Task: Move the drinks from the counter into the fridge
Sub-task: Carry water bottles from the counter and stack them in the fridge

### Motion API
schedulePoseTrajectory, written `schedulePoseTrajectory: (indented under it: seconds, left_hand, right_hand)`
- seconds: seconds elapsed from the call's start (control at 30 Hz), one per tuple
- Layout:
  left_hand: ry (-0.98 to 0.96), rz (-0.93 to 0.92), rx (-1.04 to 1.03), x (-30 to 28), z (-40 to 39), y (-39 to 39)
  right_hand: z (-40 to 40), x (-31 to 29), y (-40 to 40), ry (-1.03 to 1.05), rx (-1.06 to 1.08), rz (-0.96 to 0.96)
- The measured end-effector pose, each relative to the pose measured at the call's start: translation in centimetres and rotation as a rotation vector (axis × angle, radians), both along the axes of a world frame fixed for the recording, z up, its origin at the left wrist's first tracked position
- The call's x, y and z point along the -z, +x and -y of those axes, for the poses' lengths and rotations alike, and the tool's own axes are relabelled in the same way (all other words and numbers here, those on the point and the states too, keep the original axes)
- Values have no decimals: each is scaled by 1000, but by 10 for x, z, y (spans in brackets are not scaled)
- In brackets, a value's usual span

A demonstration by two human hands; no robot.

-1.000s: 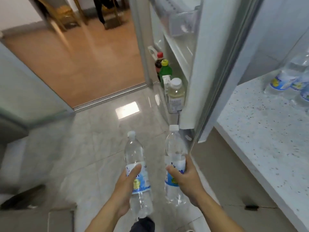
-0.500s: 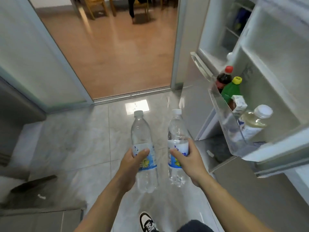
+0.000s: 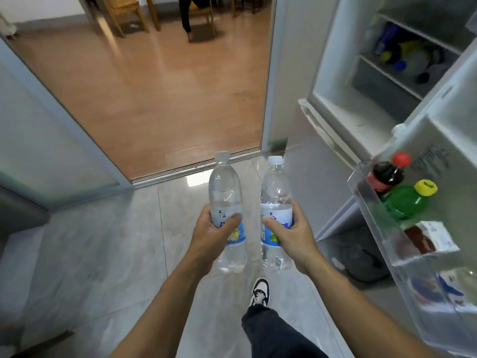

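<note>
Since half a second ago the view has swung further right and up, so more of the fridge interior now shows at far right, and both bottles sit higher against the doorway threshold; the grips on them are unchanged.

Largest in view, the pale tiled floor (image 3: pixel 108 254) fills the near and left area and meets a wooden floor (image 3: pixel 144 94) at a sliding-door track in the middle distance. At far right stands the open fridge (image 3: pixel 343 73), its shelves holding blurred bottles that cannot be told apart. Its door (image 3: pixel 438 130) swings toward the near right, and a clear door shelf (image 3: pixel 371 210) on it carries a dark cola bottle (image 3: pixel 386 174) with a red cap, a green bottle (image 3: pixel 405 202) with a yellow cap just nearer, and a small carton (image 3: pixel 433 236) nearer again.

Both forearms reach in from the near edge. Left hand (image 3: pixel 214 236) grips the left water bottle (image 3: pixel 225 192) round its label, thumb across the front and fingers curled behind. Right hand (image 3: pixel 291 233) grips the right water bottle (image 3: pixel 275 192) the same way, thumb pressed on the label, fingers wrapped round the far side. The two bottles stand upright, close beside each other but apart, held in the air over the floor, to the left of the fridge and outside it.

Below the hands a dark trouser leg and a black-and-white shoe (image 3: pixel 260 293) show on the tiles.
</note>
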State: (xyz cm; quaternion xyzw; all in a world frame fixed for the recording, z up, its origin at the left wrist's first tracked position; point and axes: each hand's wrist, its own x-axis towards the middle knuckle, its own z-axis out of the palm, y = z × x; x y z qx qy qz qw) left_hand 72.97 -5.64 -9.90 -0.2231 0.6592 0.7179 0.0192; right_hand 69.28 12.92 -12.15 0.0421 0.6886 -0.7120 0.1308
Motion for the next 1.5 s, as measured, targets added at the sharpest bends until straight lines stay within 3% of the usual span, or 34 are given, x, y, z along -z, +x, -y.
schedulePoseTrajectory:
  seconds: [0.3,0.53,0.73,0.93,1.17,1.5]
  left_hand:
    - [-75,-2,74,-18,22,-167]
    - [-18,32,177,-1,36,-276]
    - [23,38,336,16,54,-374]
    - [36,-38,572,-9,55,-468]
    - [40,-102,852,-48,-1,-537]
    - [58,-310,928,-121,-129,-606]
  right_hand:
    - [14,-16,-162,-27,120,5]
    - [22,-9,-247,5,272,21]
    - [38,-4,-303,135,492,39]
    - [51,-30,-347,146,726,4]
    - [23,-63,-375,180,960,-84]
    - [-74,-126,-426,123,1205,-266]
